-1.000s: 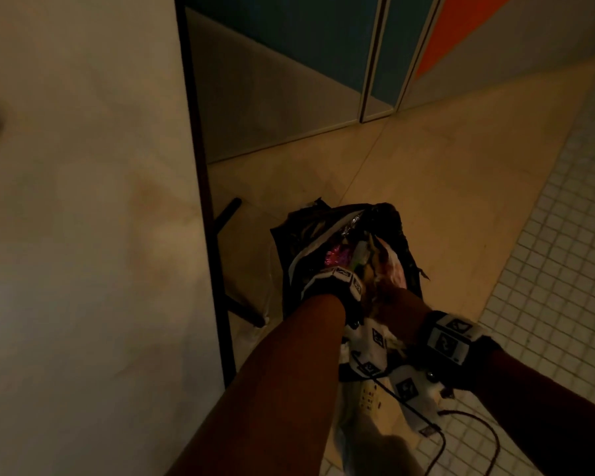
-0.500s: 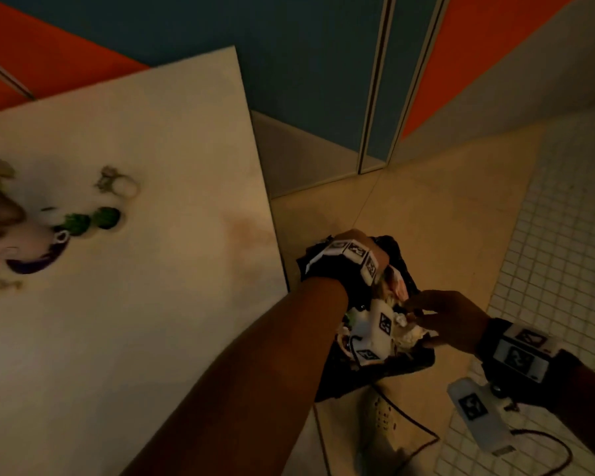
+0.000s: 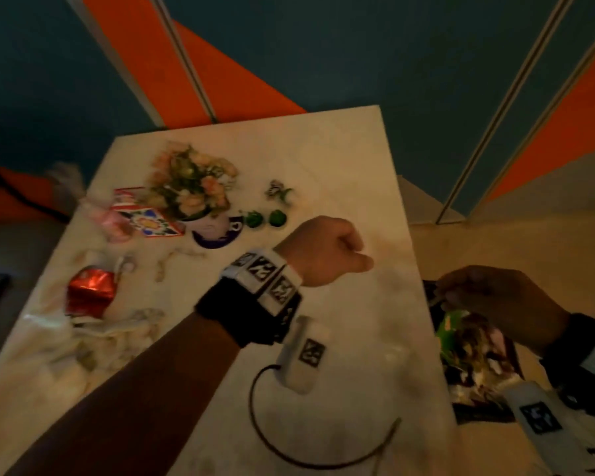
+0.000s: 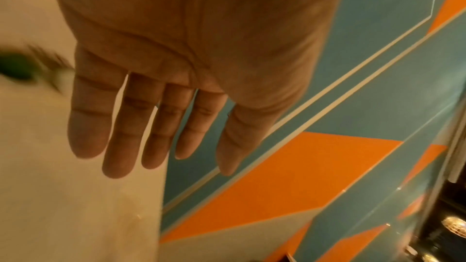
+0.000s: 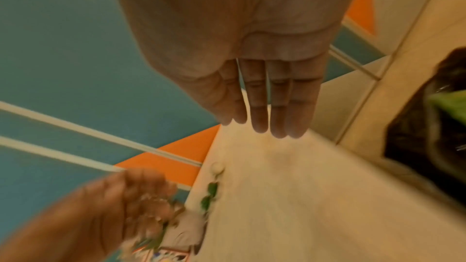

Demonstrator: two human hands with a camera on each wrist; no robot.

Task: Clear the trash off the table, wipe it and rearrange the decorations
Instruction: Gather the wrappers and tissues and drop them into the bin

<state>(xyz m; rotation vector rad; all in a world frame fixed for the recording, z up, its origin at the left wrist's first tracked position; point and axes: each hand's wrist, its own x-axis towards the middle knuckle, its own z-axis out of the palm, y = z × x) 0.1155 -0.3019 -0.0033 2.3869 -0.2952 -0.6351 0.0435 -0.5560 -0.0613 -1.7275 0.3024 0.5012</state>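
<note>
My left hand [image 3: 323, 252] hovers over the right half of the white table [image 3: 340, 159], empty; in the left wrist view its fingers [image 4: 151, 127] hang straight. My right hand [image 3: 495, 300] is past the table's right edge, above the black trash bag [image 3: 474, 355] full of wrappers, and its straight fingers [image 5: 264, 107] hold nothing. On the table's left lie a red foil wrapper [image 3: 90, 290], crumpled white plastic [image 3: 93, 334] and small scraps [image 3: 172, 259]. A flower bunch [image 3: 189, 183], a patterned tile [image 3: 152, 225], a purple-and-white cup [image 3: 217, 231] and two green ornaments [image 3: 265, 218] stand at the back.
A small figurine [image 3: 278, 191] stands behind the green ornaments, and a pink object [image 3: 114, 221] lies left of the tile. The teal and orange wall [image 3: 358, 46] rises just behind the table. Beige floor [image 3: 529, 242] surrounds the bag on the right.
The view swung from the trash bag up to the table. My left hand came out of the bag and now hangs over the tabletop; my right hand drew back and stays above the bag.
</note>
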